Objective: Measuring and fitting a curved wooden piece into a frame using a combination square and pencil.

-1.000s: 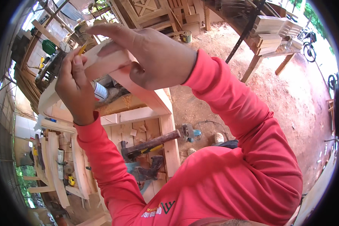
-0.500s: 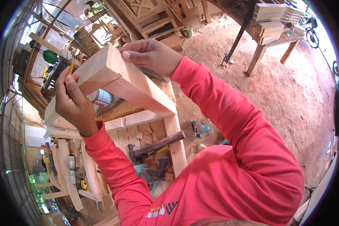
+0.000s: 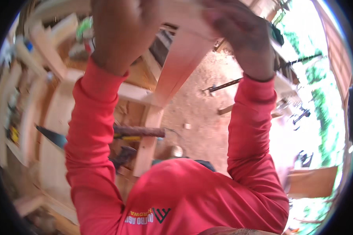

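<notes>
Both my hands are raised at the top edge, smeared by motion. My left hand (image 3: 123, 35) is beside the upper end of a pale wooden frame piece (image 3: 182, 53); its fingers are partly cut off by the picture's edge. On the other side of that end, my right hand (image 3: 243, 35) has its blurred fingers against or close to the wood. Whether either hand grips it cannot be made out. The piece runs down toward me and meets the corner of a wooden bench frame (image 3: 147, 145).
A wooden-handled hammer (image 3: 141, 131) lies across the bench, close to a dark tool (image 3: 123, 156). To the left, a saw blade (image 3: 51, 136) rests on a pale board (image 3: 53, 168). More timber stands further left. Sawdust covers the floor (image 3: 200, 133) at the right.
The view has swung, and my hands now appear higher and further apart. My right hand has shifted right. The yellow pencil seen in my left hand before no longer shows.
</notes>
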`<state>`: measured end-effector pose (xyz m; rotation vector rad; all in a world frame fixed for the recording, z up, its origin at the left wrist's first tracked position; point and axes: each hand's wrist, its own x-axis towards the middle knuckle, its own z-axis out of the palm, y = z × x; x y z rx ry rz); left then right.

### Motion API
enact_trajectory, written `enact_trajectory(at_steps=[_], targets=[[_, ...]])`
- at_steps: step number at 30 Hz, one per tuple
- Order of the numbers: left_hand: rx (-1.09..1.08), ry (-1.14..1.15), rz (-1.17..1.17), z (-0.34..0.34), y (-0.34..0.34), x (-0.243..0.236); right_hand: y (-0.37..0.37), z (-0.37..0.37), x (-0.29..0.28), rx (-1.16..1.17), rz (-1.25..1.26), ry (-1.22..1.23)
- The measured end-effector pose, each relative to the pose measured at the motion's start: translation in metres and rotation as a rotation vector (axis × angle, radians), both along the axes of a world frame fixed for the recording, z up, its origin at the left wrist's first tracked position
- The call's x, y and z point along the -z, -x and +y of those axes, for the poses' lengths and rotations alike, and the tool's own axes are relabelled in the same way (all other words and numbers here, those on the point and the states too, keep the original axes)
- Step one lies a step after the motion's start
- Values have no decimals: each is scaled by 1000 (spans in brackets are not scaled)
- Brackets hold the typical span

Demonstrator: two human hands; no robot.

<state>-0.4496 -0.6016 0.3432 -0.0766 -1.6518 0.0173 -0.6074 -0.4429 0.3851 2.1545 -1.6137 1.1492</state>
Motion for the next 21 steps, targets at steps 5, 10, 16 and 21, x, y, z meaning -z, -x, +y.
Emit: enact_trajectory(at_steps=[5, 10, 16, 21], targets=[[281, -461, 476, -17, 2, 89, 28, -18, 14, 66, -51, 76], [734, -1224, 183, 27, 9, 133, 35, -18, 18, 235, 45, 107], [656, -977, 364, 24, 47, 126, 46, -5, 16, 155, -170, 63], [602, -1016, 350, 25, 53, 108, 25, -9, 17, -15, -232, -54]])
